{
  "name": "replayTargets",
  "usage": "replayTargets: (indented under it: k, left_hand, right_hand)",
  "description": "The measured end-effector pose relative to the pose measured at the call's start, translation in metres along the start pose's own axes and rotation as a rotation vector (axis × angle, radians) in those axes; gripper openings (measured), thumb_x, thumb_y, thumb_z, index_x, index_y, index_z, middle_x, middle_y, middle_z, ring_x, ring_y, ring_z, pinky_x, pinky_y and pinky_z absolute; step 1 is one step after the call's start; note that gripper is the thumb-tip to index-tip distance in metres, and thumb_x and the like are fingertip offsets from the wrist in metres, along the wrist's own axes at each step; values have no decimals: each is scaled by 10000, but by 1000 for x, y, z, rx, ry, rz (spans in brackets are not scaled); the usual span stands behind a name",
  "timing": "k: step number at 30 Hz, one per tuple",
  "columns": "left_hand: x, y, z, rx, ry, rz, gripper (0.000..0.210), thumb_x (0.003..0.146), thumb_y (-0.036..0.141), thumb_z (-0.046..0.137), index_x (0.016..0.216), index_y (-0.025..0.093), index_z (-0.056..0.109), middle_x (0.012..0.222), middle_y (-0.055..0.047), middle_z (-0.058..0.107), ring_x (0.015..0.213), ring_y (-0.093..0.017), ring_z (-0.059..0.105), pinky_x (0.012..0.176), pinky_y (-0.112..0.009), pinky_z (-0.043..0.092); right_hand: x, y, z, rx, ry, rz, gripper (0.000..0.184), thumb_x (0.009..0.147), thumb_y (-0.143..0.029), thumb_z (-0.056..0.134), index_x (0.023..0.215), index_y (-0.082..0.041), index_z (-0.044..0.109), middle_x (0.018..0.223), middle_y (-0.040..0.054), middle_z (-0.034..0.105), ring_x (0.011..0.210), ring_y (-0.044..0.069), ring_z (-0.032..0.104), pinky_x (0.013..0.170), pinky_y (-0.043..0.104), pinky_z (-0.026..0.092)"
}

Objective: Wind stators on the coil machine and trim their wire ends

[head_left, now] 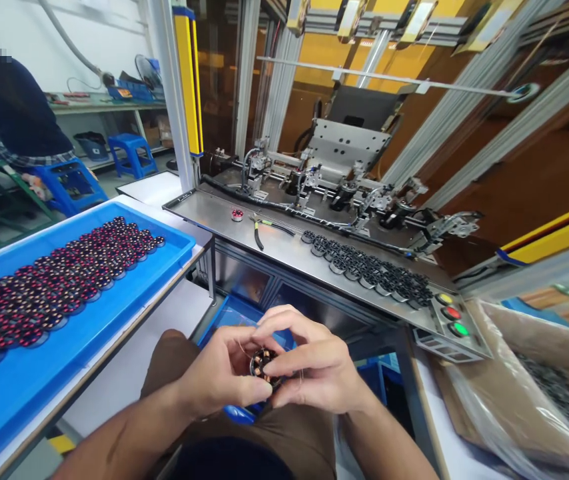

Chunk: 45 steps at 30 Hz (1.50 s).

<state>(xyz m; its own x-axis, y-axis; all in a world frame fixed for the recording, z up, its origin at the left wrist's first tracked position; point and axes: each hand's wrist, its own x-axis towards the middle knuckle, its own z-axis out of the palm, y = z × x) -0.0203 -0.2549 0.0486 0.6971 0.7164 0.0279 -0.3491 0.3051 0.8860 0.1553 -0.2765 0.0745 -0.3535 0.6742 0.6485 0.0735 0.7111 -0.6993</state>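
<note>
Above my lap, both hands hold one small round motor stator (259,365) with copper windings and a dark core. My left hand (214,370) grips it from the left, thumb along its lower edge. From the right, my right hand (314,363) closes on it, with fingertips over its face and rim. Thin loose wire ends stick out near the fingers on both sides. Parts of the stator are hidden behind the fingers.
At left, a blue tray (164,267) bears many wound stators. Ahead, the metal ledge holds pliers (259,233), one red-wound stator (237,215) and rows of dark cores (364,267). Behind stands a winding machine (349,147). Buttons (452,313) and a lined carton (504,400) are right. A person (14,100) sits far left.
</note>
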Motion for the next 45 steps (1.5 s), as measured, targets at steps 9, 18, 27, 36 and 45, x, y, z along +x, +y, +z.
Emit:
replayTargets:
  k: [9, 18, 27, 36, 45]
  left_hand:
    - [3, -1, -2, -38, -19, 0, 397, 572, 421, 884, 846, 161, 760, 726, -61, 715, 625, -175, 664, 587, -264, 555]
    - [4, -10, 6, 314, 196, 645, 340, 741, 272, 800, 1054, 214, 682, 990, -99, 765, 895, -209, 732, 780, -291, 612]
    - [1, -14, 5, 392, 268, 765, 359, 760, 173, 774, 1093, 229, 650, 1054, -89, 741, 959, -201, 722, 781, -269, 618]
    - [-3, -11, -1, 277, 183, 401, 716, 691, 331, 866, 1323, 273, 533, 1228, -90, 661, 1088, -204, 660, 893, -240, 557]
    - [0, -7, -16, 103, -24, 159, 420, 851, 486, 682, 1125, 167, 695, 716, -33, 681, 629, -123, 624, 573, -187, 481]
  right_hand:
    - [-13, -10, 10, -238, 161, -72, 206, 876, -220, 721, 1057, -316, 733, 1107, 76, 700, 986, 239, 648, 764, 443, 577]
    - [-25, -22, 38, -683, 496, -81, 377, 816, -40, 680, 1089, -300, 695, 827, 27, 654, 705, 188, 617, 609, 377, 563]
    - [-19, -18, 64, -494, 650, 10, 287, 859, 1, 590, 1020, -226, 658, 814, 33, 647, 701, 163, 625, 589, 305, 533]
    - [-17, -6, 63, -329, 670, 68, 174, 914, -54, 506, 897, -208, 584, 761, 19, 587, 702, 154, 569, 588, 280, 484]
    - [-22, -4, 48, -418, 550, 42, 157, 916, -46, 511, 882, -186, 574, 780, 5, 582, 720, 123, 563, 625, 244, 471]
